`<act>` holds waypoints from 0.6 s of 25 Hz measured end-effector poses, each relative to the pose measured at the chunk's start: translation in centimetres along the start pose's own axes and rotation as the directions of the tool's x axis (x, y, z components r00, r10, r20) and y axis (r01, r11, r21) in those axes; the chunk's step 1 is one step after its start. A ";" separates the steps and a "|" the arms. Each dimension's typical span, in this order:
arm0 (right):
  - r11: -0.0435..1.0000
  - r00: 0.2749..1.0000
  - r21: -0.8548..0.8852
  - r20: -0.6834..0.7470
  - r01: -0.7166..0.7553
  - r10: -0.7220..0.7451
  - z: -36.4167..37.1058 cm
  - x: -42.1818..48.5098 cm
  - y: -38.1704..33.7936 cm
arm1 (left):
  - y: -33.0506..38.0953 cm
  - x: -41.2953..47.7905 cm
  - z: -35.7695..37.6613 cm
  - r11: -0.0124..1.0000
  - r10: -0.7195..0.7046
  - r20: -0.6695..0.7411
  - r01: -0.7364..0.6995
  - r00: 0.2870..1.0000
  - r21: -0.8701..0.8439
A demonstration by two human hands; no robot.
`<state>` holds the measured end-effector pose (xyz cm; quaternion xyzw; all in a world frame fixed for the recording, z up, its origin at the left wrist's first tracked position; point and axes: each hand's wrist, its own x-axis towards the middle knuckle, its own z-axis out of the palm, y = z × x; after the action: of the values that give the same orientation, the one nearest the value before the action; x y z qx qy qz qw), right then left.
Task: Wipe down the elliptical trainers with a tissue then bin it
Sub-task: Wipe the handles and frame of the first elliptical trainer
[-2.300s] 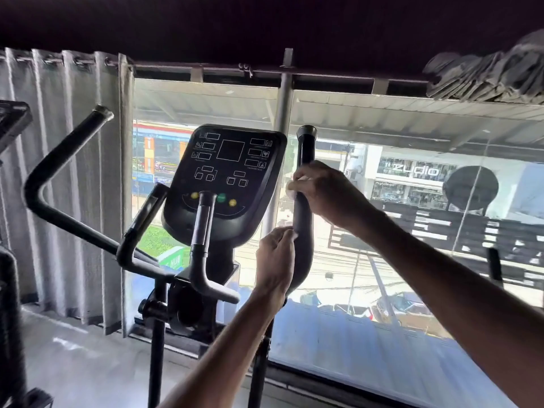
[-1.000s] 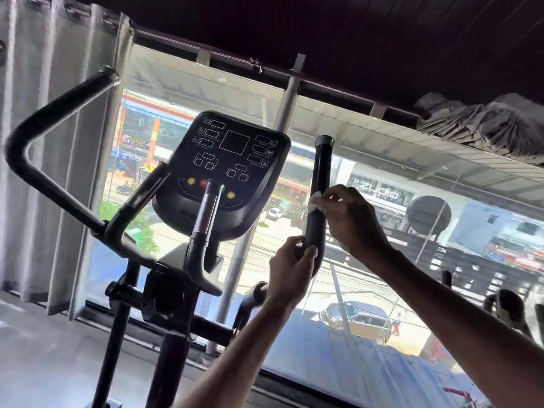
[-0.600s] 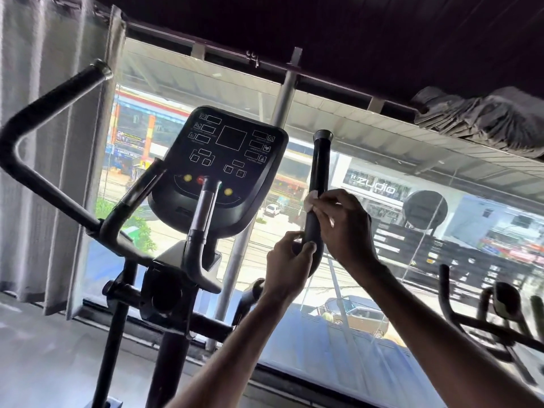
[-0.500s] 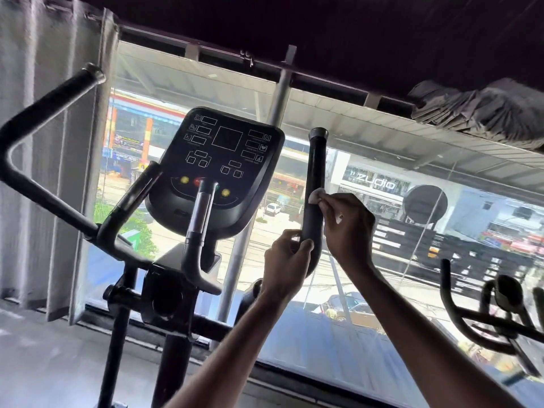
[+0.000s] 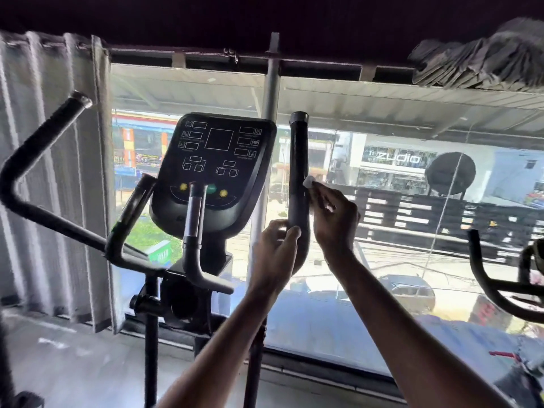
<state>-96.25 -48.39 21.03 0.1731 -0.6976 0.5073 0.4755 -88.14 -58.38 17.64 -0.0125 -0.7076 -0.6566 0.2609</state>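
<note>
A black elliptical trainer stands before the window, its console [image 5: 219, 160] facing me. Its right upright handle [image 5: 298, 160] rises just right of the console. My left hand [image 5: 275, 254] grips that handle low down, thumb across its front. My right hand [image 5: 334, 219] presses a small white tissue [image 5: 309, 181] against the handle's right side, above the left hand. Most of the tissue is hidden under the fingers. The long left handle [image 5: 35, 160] bends up at the far left.
A large glass window [image 5: 397, 260] runs behind the machine, with a vertical pole [image 5: 269, 128] at its middle. Grey curtain [image 5: 56, 216] hangs at the left. The black handlebars of a second machine [image 5: 494, 278] show at the right edge. Concrete floor lies below.
My right hand with the tissue has shifted along the right handle's side, from wrapped around it to pressed against its right edge. The left hand keeps its grip. The view has panned right.
</note>
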 end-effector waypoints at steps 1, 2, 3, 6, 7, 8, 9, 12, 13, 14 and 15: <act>0.997 0.997 0.036 0.031 -0.066 0.065 0.4 0.2 0.5 | 0.2 -0.1 0.2 1.000 0.013 -0.019 -0.012 1.000 0.025; 0.977 0.982 0.112 0.064 -0.183 0.176 0.8 0.7 0.8 | 0.3 -0.1 0.5 0.998 0.024 -0.042 -0.022 0.999 0.053; 0.916 0.949 0.251 0.111 -0.314 0.294 1.2 1.1 0.6 | 0.4 -0.1 0.8 0.996 0.036 -0.069 -0.031 0.997 0.081; 0.669 0.858 0.537 0.308 -0.514 0.411 1.8 0.8 1.6 | 0.5 0.1 1.7 0.981 0.102 -0.173 -0.069 0.980 0.183; 0.632 0.856 0.578 0.360 -0.516 0.370 2.1 0.2 1.9 | 0.5 0.1 1.8 0.972 0.133 -0.207 -0.087 0.969 0.218; 0.563 0.845 0.632 0.433 -0.532 0.313 2.1 -0.2 2.4 | 0.7 0.2 2.4 0.960 0.167 -0.247 -0.100 0.954 0.263; 0.463 0.817 0.673 0.496 -0.576 0.295 2.5 0.0 3.0 | 1.0 0.3 3.1 0.947 0.197 -0.289 -0.106 0.937 0.302; 0.181 0.695 0.687 0.613 -0.704 0.377 3.2 1.3 2.9 | 1.6 0.9 4.8 0.921 0.243 -0.390 -0.085 0.888 0.381; 0.120 0.664 0.680 0.636 -0.723 0.393 3.1 1.3 2.7 | 1.6 1.0 5.2 0.910 0.262 -0.409 -0.082 0.874 0.407; 0.090 0.644 0.671 0.653 -0.736 0.399 2.8 1.0 2.7 | 1.6 1.0 5.3 0.899 0.276 -0.420 -0.077 0.864 0.432; 0.091 0.654 0.678 0.651 -0.729 0.385 2.5 0.6 3.0 | 1.7 1.0 5.5 0.890 0.280 -0.429 -0.064 0.859 0.452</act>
<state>-99.95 -49.19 19.77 0.1977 -0.3640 0.9084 -0.0566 -90.32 -53.32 19.55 0.1436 -0.7404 -0.4430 0.4847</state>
